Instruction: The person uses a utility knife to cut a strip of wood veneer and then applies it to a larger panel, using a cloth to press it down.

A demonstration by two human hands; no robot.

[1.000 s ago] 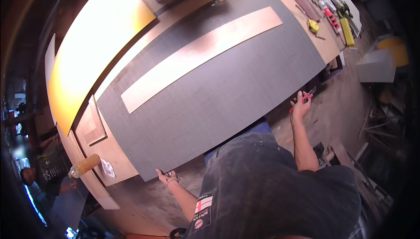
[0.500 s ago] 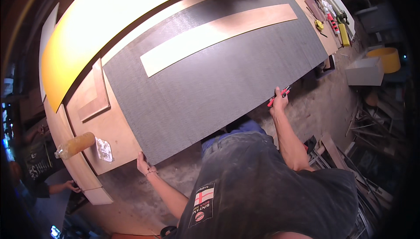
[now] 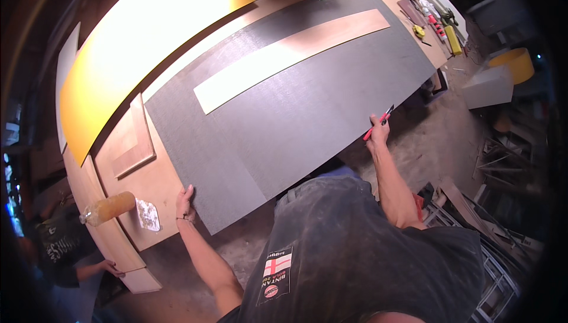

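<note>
A large dark grey sheet [image 3: 284, 122] lies flat over the workbench, its near edge overhanging toward my body. My left hand [image 3: 184, 203] grips the sheet's left edge a little above the near corner, thumb on top; its other fingers are partly hidden. My right hand [image 3: 379, 133] is closed around a red-handled cutter knife [image 3: 370, 131] at the sheet's near edge, right of my body. The knife's dark tip points up and to the right. A long pale wooden strip [image 3: 337, 37] rests across the upper part of the sheet.
A glossy yellow-white panel [image 3: 142, 45] curves along the far left. Left of the sheet are a wooden frame piece [image 3: 136, 151] and an amber bottle [image 3: 112, 207]. Tools, including a yellow tape measure [image 3: 419, 31], lie far right. A co-worker's hand [image 3: 111, 268] touches the bench's left end.
My left hand has shifted from near the sheet's corner up along its left edge. My right hand keeps hold of the knife, now tilted more upright. The whole view has turned slightly.
</note>
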